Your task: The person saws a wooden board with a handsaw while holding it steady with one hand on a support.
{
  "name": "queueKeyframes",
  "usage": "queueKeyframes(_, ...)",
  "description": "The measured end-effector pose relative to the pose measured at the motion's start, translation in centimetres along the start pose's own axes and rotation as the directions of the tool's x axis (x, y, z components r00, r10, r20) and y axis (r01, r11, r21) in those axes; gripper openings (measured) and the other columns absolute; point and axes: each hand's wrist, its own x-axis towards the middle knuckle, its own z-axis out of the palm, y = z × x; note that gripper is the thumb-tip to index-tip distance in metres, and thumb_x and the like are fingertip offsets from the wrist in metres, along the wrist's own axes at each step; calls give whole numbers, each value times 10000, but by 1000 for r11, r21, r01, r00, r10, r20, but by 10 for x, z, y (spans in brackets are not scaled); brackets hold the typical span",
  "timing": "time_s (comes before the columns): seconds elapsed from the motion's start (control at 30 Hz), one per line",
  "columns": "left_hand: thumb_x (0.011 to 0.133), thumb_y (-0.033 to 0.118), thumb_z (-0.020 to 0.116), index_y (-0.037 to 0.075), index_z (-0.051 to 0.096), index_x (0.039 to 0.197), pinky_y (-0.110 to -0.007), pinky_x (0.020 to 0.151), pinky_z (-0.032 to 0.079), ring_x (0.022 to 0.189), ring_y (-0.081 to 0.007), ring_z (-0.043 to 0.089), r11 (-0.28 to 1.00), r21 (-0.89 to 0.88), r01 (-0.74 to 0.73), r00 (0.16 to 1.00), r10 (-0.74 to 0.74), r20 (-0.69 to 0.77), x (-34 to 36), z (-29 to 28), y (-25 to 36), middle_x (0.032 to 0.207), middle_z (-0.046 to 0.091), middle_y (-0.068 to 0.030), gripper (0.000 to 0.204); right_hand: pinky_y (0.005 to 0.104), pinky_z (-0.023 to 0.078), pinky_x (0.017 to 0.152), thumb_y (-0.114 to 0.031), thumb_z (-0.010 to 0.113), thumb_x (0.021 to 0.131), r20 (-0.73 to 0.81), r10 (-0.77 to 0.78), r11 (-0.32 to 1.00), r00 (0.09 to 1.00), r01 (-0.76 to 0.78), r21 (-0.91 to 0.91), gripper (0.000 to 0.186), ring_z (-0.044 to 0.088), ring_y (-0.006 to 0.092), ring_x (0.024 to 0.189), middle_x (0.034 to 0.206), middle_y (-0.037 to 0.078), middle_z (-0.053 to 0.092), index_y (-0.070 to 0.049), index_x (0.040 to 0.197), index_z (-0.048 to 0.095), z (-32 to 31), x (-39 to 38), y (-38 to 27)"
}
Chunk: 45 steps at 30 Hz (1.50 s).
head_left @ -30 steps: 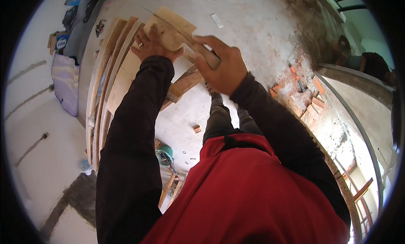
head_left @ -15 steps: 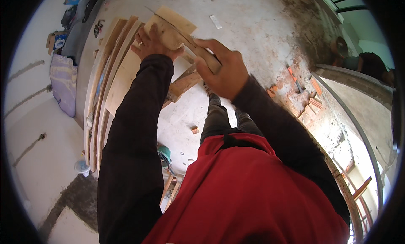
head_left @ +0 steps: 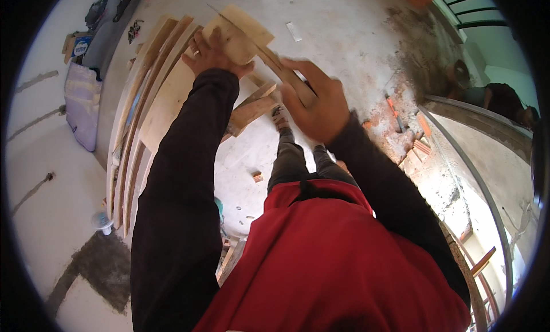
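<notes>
My right hand [head_left: 321,100] is closed round the wooden handle [head_left: 299,90] of a handsaw. Its thin blade [head_left: 260,50] lies across a pale wooden board [head_left: 192,79], whose end piece [head_left: 252,25] sticks out beyond the blade. On the board, just left of the saw, my left hand [head_left: 215,57] presses down with its fingers apart. Under the board a timber support [head_left: 249,111] shows in part. How deep the blade sits in the wood cannot be made out.
Several long planks [head_left: 134,102] stand left of the board. A small brick piece [head_left: 258,176] lies near my feet. To the right are an orange-handled tool [head_left: 395,113], broken bricks [head_left: 418,151] and a curved metal rail [head_left: 478,183]. A clear plastic container [head_left: 102,222] stands at left.
My right hand has drawn the saw back a little, toward me and to the right. My left hand keeps its place on the board. The whole view has shifted slightly.
</notes>
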Motion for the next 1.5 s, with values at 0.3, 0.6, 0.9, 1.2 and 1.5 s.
queueKeyframes(0.3, 565, 643, 831, 238, 318, 1522, -618, 1146, 225, 1485, -354, 230, 999, 14, 39, 999, -39, -2, -4, 8, -14, 1589, 241, -157, 1158, 393, 551, 826, -73, 625, 898, 136, 127, 989, 983, -136, 59, 411, 701, 248, 961, 1100, 227, 683, 38, 1289, 560, -70, -57, -43)
queueKeyframes(0.6, 576, 649, 827, 252, 298, 1535, -619, 1141, 239, 1492, -339, 220, 1000, 15, 26, 1000, -26, -3, -3, 10, -12, 1592, 235, -149, 1165, 351, 549, 792, -19, 589, 904, 124, 71, 997, 990, -70, -16, 435, 707, 256, 898, 1031, 216, 692, 65, 1326, 527, -72, -67, -42)
queueKeyframes(0.9, 530, 671, 844, 257, 284, 1543, -629, 1162, 181, 1511, -305, 175, 999, 5, 41, 998, -41, 44, 5, 2, 5, 1610, 209, -136, 1229, 369, 535, 757, -81, 639, 894, 47, 129, 991, 990, -129, -21, 394, 694, 274, 865, 1027, 193, 658, -43, 1281, 578, 6, 13, 4)
queueKeyframes(1.2, 545, 621, 845, 272, 301, 1534, -628, 1152, 222, 1492, -320, 215, 997, 42, 60, 998, -60, 0, -3, 7, -9, 1592, 233, -131, 1181, 377, 529, 916, -74, 574, 912, 130, 335, 939, 933, -342, 35, 379, 667, 314, 1099, 1179, 276, 653, 96, 1249, 554, -111, -98, -77)
queueKeyframes(1.5, 530, 648, 847, 249, 270, 1547, -645, 1164, 174, 1506, -321, 189, 999, 19, 41, 999, -41, 28, 0, 11, -11, 1611, 209, -161, 1235, 384, 567, 721, -87, 650, 903, 80, 122, 992, 989, -120, -24, 381, 722, 258, 804, 1071, 184, 704, 8, 1267, 590, -30, -25, -24)
